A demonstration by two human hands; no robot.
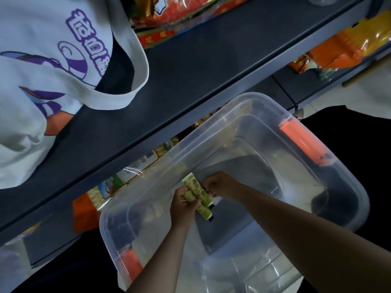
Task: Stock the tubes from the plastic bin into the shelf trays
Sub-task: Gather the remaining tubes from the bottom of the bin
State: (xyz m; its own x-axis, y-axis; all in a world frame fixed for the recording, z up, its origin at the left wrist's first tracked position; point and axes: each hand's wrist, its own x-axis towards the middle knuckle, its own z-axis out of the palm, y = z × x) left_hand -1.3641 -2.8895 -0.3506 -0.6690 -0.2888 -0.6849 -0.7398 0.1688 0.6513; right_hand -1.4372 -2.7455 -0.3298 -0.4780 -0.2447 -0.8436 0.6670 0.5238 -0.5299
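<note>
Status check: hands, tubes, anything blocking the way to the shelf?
Left hand grips green tubes inside clear bin. Right hand pinches the same bundle. Dark shelf edge overhangs the bin; another person's white shirt beside it.

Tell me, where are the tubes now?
In the head view the tubes are low in the middle, inside the clear bin near its shelf-side wall. The left hand grips them and the right hand touches them from the other side.
</note>
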